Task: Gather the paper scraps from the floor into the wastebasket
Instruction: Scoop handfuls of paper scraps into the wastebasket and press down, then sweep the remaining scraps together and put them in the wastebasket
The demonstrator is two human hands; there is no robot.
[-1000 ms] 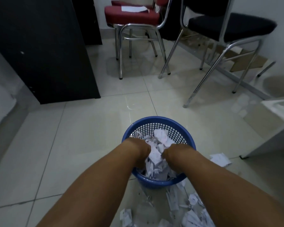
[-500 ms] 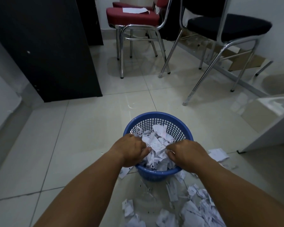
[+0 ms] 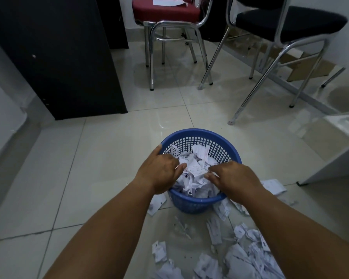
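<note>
Here the blue basket [image 3: 201,135] stands upright on the tiled floor [image 3: 89,178], just in front of the person, and it is heaped close to its rim with white scraps [image 3: 193,170]. The left hand [image 3: 159,170] lies over the basket's left side, palm down. Its fingers stretch toward the middle and rest on the heap, and one finger reaches up beside the left rim. The right hand [image 3: 234,177] lies over the near right rim, also palm down, with straight fingers pointing left and their tips touching the heap. Neither hand is clamped on anything that shows; both are spread and relaxed, with a strip of paper showing between their fingertips. Loose scraps [image 3: 246,256] lie on the floor on the near side of the basket, thickest at the lower right under the right forearm, and a few touch the basket's base. A slip [image 3: 156,203] lies by the base on the left, partly under the left wrist, and a larger sheet [image 3: 274,186] lies just right of the basket. Beyond the basket, well apart from it, stand a red chair [image 3: 165,12] with a paper [image 3: 165,2] on its seat and a black chair [image 3: 290,19], both on chrome legs. A dark cabinet [image 3: 58,57] fills the upper left, and flat cardboard [image 3: 306,67] lies by the wall behind the black chair.
</note>
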